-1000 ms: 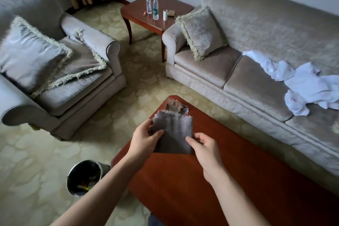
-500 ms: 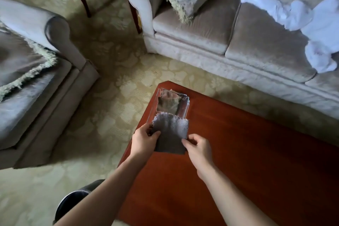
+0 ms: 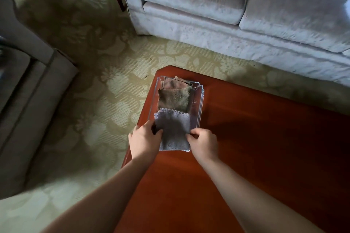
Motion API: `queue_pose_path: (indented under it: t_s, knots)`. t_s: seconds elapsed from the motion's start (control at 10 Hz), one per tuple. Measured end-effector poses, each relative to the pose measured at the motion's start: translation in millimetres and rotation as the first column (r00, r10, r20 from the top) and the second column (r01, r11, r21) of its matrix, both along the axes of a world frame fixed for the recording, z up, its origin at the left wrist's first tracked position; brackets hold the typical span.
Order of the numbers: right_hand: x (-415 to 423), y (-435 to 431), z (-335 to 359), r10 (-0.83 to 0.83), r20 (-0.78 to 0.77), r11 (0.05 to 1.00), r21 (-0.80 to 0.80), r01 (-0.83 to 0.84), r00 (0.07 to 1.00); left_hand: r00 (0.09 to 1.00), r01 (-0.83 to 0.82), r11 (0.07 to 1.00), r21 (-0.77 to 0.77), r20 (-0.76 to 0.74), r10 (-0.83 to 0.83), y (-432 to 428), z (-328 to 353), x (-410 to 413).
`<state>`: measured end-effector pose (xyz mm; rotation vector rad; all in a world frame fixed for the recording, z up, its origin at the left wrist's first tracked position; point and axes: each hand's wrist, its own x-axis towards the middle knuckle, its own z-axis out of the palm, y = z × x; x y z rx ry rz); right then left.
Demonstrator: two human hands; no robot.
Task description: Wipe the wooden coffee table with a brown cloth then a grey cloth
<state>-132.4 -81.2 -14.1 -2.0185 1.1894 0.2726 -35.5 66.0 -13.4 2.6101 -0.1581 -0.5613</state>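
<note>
Grey cloth (image 3: 174, 132) was pinched at its side edges by the left hand (image 3: 144, 139) and right hand (image 3: 203, 143), low in a clear tray (image 3: 198, 104) on the wooden coffee table (image 3: 255, 147); the brown cloth (image 3: 173, 98) lay just beyond the grip.

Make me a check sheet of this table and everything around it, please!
Surface: table, glossy reddish wood; no spills seen.
Job's things: a clear tray sits at the table's far left corner; brown cloth lies folded in its far end; grey cloth is at its near end.
Clutter: nothing seen.
Grips: left grip pinches the grey cloth's left edge; right grip pinches its right edge.
Cables: nothing seen.
Surroundings: sofa beyond the table, armchair to the left, patterned carpet between them.
</note>
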Motion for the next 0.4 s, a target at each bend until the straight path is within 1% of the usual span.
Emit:
queue_pose_path:
  t_s: [0.1,0.2,0.3,0.4]
  knots:
    - [4.3,-1.3,-6.5,0.052,-0.052,0.998,-0.043,-0.054,0.997,0.999,0.039,0.998,0.049,0.021,-0.04,-4.0,-9.2,2.4]
    - [5.7,3.3,-8.4,0.13,-0.101,0.988,-0.074,-0.138,0.986,0.999,0.044,0.996,0.077,0.004,-0.044,-1.0,-14.9,-1.2]
    - [4.7,9.0,-3.5,0.188,-0.126,0.972,-0.118,-0.202,0.974,1.0,0.008,1.0,0.004,0.011,-0.008,5.4,-16.2,-5.3]
    - [-11.2,12.7,8.1,0.19,-0.108,0.971,-0.122,-0.203,0.976,0.997,-0.067,0.993,-0.099,0.024,0.069,15.3,0.9,-13.5]
